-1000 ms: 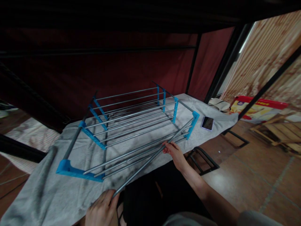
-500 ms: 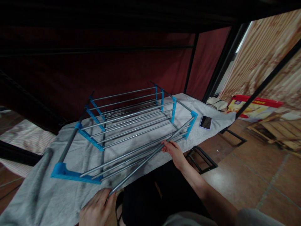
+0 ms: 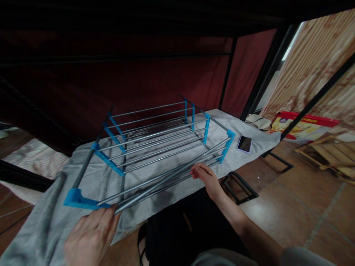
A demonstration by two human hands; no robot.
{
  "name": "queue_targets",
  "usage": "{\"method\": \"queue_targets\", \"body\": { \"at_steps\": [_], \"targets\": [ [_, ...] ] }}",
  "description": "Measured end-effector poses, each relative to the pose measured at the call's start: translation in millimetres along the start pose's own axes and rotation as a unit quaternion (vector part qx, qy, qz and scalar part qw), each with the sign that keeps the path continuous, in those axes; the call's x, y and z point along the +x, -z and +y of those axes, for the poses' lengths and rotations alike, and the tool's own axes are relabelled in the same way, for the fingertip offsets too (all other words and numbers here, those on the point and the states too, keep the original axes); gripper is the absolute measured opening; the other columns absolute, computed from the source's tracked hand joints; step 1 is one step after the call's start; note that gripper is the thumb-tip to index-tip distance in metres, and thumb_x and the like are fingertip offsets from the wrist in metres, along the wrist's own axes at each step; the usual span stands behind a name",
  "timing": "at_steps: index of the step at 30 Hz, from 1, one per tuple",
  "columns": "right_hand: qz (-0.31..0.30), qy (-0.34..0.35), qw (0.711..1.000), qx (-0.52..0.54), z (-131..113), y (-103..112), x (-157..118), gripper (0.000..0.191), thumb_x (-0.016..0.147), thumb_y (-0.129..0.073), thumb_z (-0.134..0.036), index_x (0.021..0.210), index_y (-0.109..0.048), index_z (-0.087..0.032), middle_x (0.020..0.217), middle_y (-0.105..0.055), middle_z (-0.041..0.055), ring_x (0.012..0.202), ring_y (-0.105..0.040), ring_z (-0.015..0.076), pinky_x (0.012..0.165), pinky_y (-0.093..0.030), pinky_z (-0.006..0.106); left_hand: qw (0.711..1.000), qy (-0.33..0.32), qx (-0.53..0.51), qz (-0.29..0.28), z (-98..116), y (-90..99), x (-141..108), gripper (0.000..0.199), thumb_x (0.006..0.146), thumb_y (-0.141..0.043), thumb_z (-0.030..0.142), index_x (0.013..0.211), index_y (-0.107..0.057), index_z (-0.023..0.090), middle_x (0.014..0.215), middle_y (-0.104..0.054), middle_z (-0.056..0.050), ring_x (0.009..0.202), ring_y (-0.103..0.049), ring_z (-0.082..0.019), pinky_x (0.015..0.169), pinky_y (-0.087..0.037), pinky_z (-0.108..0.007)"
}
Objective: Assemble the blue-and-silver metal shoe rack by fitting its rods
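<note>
A rack [image 3: 166, 153] of grey metal tubes joined by blue plastic brackets lies on a grey cloth. My left hand [image 3: 91, 232] is closed around the near end of a loose-ended metal tube [image 3: 146, 194], beside the front left blue bracket [image 3: 80, 200], partly hiding that bracket. The tube slants across the front tubes up to the front right blue bracket [image 3: 228, 146]. My right hand [image 3: 205, 177] is just below the tube's middle, fingers curled inward, with no tube visible inside them.
A phone [image 3: 244, 144] lies on the grey cloth [image 3: 50, 225] right of the rack. Black metal posts [image 3: 229, 74] and a dark red curtain [image 3: 138, 81] stand behind. A red and yellow box [image 3: 299, 127] and wooden slats [image 3: 330, 155] are on the right.
My left hand has moved up and left, bringing the tube's near end to the front left bracket. The right hand's fingers have come off the tube.
</note>
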State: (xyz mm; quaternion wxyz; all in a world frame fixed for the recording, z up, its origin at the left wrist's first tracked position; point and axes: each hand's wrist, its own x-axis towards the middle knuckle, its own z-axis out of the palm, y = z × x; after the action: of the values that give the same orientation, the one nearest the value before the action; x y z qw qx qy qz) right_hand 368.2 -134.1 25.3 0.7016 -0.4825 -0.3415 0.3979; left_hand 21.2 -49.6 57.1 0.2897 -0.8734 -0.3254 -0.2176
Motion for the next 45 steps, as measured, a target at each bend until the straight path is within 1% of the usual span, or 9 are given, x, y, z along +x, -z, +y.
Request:
{"method": "queue_targets", "body": {
  "at_steps": [2, 4, 9, 14, 18, 23, 29, 36, 45],
  "targets": [
    [0.001, 0.059, 0.995, -0.077, -2, -4, -7, 0.026, 0.089, -0.054, -0.044, 0.088, -0.066, -0.021, 0.080, -0.065, 0.0032, 0.074, -0.058, 0.0176, 0.069, -0.045, 0.029, 1.000, -0.006, -0.004, -0.010, -2, 0.8, 8, 0.024, 0.092, -0.044, 0.034, 0.099, -0.060, 0.018, 0.076, -0.061, -0.006, 0.072, -0.056, -0.023, 0.070, -0.040, -0.034],
    [-0.012, 0.145, 0.974, -0.177, -6, -9, -13, 0.023, 0.095, -0.048, -0.037, 0.094, -0.065, -0.022, 0.086, -0.064, 0.0036, 0.082, -0.059, 0.0189, 0.075, -0.046, 0.031, 1.000, -0.006, -0.009, -0.021, -3, -0.6, 12, 0.025, 0.092, -0.043, 0.033, 0.103, -0.060, 0.018, 0.077, -0.062, -0.006, 0.073, -0.056, -0.022, 0.071, -0.040, -0.034],
    [-0.053, 0.350, 0.861, -0.366, -18, -24, -16, 0.024, 0.096, -0.043, -0.020, 0.113, -0.059, -0.023, 0.111, -0.060, 0.0072, 0.106, -0.054, 0.0215, 0.092, -0.043, 0.039, 0.999, -0.003, -0.011, -0.030, -2, -2.8, 12, 0.027, 0.092, -0.043, 0.032, 0.105, -0.061, 0.018, 0.080, -0.063, -0.006, 0.074, -0.057, -0.022, 0.072, -0.040, -0.033],
    [-0.140, 0.401, 0.755, -0.499, -17, -47, 5, 0.026, 0.096, -0.045, -0.018, 0.119, -0.055, -0.019, 0.112, -0.060, 0.0079, 0.108, -0.052, 0.0211, 0.099, -0.037, 0.041, 0.999, 0.003, -0.018, -0.032, -2, -1.2, 14, 0.024, 0.092, -0.044, 0.030, 0.104, -0.062, 0.019, 0.080, -0.064, -0.005, 0.075, -0.058, -0.021, 0.073, -0.040, -0.032],
    [-0.195, 0.414, 0.691, -0.560, -12, -57, 19, 0.022, 0.097, -0.051, -0.026, 0.116, -0.058, -0.019, 0.099, -0.062, 0.0068, 0.092, -0.054, 0.0206, 0.088, -0.039, 0.038, 0.999, -0.006, -0.027, -0.034, -1, -1.2, 15, 0.024, 0.092, -0.045, 0.029, 0.105, -0.061, 0.017, 0.080, -0.063, -0.005, 0.076, -0.058, -0.021, 0.073, -0.039, -0.033],
    [-0.195, 0.430, 0.676, -0.565, -10, -57, 24, 0.019, 0.098, -0.051, -0.028, 0.112, -0.060, -0.020, 0.091, -0.062, 0.0056, 0.084, -0.052, 0.0194, 0.080, -0.036, 0.035, 0.999, 0.038, -0.009, -0.034, 3, 1.5, 14, 0.023, 0.092, -0.046, 0.028, 0.106, -0.061, 0.018, 0.076, -0.061, -0.004, 0.077, -0.057, -0.021, 0.075, -0.038, -0.034],
    [-0.192, 0.427, 0.686, -0.557, -11, -57, 24, 0.017, 0.098, -0.051, -0.027, 0.108, -0.061, -0.020, 0.090, -0.062, 0.0046, 0.084, -0.051, 0.0193, 0.080, -0.035, 0.035, 0.985, 0.168, 0.036, 0.007, -5, 1.3, -2, 0.022, 0.090, -0.050, 0.034, 0.098, -0.064, 0.019, 0.088, -0.065, -0.007, 0.085, -0.056, -0.024, 0.086, -0.036, -0.040],
    [-0.193, 0.400, 0.695, -0.565, -13, -70, 14, 0.018, 0.096, -0.053, -0.027, 0.111, -0.061, -0.018, 0.095, -0.063, 0.0063, 0.089, -0.052, 0.0207, 0.084, -0.035, 0.037, 0.978, 0.199, -0.053, -0.013, -7, -9.4, -7, 0.024, 0.092, -0.046, 0.032, 0.094, -0.063, 0.015, 0.086, -0.062, -0.007, 0.083, -0.055, -0.022, 0.076, -0.042, -0.031],
    [-0.203, 0.396, 0.683, -0.579, -1, -84, 10, 0.018, 0.097, -0.054, -0.026, 0.112, -0.061, -0.020, 0.093, -0.063, 0.0037, 0.088, -0.053, 0.0189, 0.081, -0.034, 0.036, 0.950, 0.274, -0.140, 0.056, 4, -20.9, -11, 0.025, 0.089, -0.052, 0.034, 0.103, -0.065, 0.017, 0.094, -0.062, -0.008, 0.091, -0.058, -0.023, 0.083, -0.043, -0.034]
  ]
}}
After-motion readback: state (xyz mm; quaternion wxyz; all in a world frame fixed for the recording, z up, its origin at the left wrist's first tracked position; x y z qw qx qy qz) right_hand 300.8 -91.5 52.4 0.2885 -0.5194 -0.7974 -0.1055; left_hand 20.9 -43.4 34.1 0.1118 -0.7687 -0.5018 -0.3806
